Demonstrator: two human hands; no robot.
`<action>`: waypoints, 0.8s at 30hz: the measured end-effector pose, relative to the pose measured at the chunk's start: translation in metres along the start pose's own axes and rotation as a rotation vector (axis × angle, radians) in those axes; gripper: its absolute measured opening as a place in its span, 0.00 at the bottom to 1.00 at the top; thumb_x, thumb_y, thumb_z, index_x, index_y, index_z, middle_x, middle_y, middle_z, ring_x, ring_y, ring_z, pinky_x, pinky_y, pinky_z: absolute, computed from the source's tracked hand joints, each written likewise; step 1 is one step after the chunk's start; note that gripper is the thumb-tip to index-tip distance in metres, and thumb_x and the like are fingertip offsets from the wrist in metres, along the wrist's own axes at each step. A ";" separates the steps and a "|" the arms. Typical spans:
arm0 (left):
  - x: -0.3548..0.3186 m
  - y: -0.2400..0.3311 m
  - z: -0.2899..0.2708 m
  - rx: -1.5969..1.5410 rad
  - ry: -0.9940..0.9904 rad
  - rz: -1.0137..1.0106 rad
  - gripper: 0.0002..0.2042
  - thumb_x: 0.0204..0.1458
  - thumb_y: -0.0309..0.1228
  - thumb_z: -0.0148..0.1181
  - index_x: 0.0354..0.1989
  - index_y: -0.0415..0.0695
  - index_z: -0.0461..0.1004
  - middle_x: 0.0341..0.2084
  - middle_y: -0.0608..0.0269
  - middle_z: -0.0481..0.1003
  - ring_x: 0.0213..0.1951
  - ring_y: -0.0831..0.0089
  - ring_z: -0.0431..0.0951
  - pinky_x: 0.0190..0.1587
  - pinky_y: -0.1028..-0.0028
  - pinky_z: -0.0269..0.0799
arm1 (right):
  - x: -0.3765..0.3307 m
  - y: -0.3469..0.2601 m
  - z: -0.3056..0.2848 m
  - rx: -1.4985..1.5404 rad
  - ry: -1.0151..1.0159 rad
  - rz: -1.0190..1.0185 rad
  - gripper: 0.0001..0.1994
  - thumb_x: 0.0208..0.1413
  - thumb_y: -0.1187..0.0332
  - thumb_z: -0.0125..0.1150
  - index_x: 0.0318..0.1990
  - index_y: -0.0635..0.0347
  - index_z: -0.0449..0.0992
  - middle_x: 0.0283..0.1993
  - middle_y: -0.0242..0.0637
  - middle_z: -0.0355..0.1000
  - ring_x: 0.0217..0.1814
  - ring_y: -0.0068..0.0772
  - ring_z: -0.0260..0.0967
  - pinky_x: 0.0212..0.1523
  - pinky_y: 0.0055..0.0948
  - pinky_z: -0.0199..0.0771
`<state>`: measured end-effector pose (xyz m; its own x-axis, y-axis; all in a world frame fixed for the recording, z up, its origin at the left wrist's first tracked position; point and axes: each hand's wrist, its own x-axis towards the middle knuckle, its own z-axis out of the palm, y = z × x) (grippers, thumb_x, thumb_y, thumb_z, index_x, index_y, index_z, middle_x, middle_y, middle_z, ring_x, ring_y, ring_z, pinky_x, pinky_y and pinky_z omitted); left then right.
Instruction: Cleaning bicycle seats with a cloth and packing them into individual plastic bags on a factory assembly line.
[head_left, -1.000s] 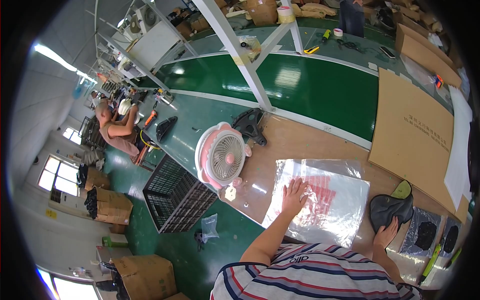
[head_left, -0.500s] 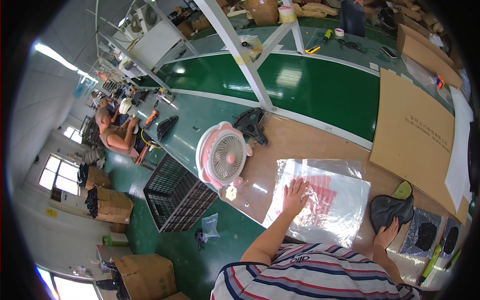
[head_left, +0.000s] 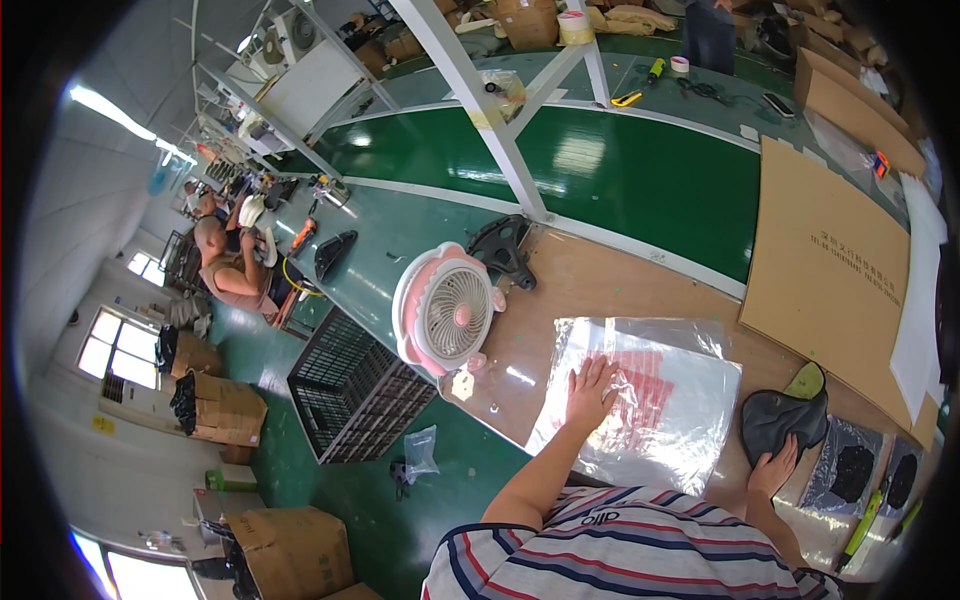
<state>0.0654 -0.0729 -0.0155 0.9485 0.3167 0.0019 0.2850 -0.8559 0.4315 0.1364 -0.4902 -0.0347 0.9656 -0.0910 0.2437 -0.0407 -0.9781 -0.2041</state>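
My left hand point(head_left: 591, 392) lies flat, fingers apart, on a stack of clear plastic bags point(head_left: 680, 420) with red print. Over at the right, my right hand point(head_left: 774, 467) rests with outstretched fingers against the lower edge of a black bicycle-saddle-like piece point(head_left: 785, 422), which has a yellow-green patch point(head_left: 804, 381) at its top. Beside that hand are a clear bag with a black part in it point(head_left: 853, 470) and a green-handled cutter point(head_left: 862, 535).
A pink-and-white fan point(head_left: 450, 312) and a black plastic saddle base point(head_left: 503, 250) stand left of the bags. Cardboard sheets point(head_left: 820, 260) lie at the right, beyond them a green conveyor belt point(head_left: 640, 180). A black crate point(head_left: 350, 390) is on the floor; a co-worker point(head_left: 235, 270) sits farther left.
Both my hands stay where they were. At the far left, the co-worker has straightened up and raised their hands with a light-coloured piece.
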 end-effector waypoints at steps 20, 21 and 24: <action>0.000 0.000 -0.001 -0.003 0.024 0.009 0.26 0.52 0.42 0.51 0.62 0.60 0.57 0.64 0.65 0.52 0.66 0.59 0.46 0.65 0.50 0.37 | 0.000 -0.001 -0.003 0.036 -0.013 -0.009 0.27 0.47 0.70 0.44 0.59 0.63 0.57 0.64 0.43 0.54 0.66 0.46 0.48 0.65 0.39 0.46; 0.001 0.002 -0.001 0.004 0.024 0.012 0.26 0.52 0.42 0.51 0.62 0.60 0.57 0.64 0.65 0.52 0.66 0.59 0.46 0.65 0.50 0.37 | 0.000 0.001 -0.001 0.040 -0.016 -0.004 0.28 0.47 0.71 0.45 0.59 0.63 0.57 0.64 0.43 0.53 0.67 0.46 0.48 0.65 0.39 0.46; 0.002 0.002 0.001 -0.009 0.027 0.016 0.26 0.52 0.43 0.51 0.62 0.60 0.57 0.64 0.65 0.53 0.66 0.59 0.46 0.65 0.50 0.37 | -0.001 -0.002 -0.005 0.043 -0.019 0.021 0.28 0.46 0.71 0.46 0.59 0.64 0.57 0.64 0.43 0.53 0.67 0.47 0.47 0.65 0.40 0.45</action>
<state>0.0683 -0.0740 -0.0151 0.9489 0.3139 0.0330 0.2684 -0.8574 0.4390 0.1342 -0.4889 -0.0296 0.9693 -0.1077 0.2210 -0.0506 -0.9671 -0.2493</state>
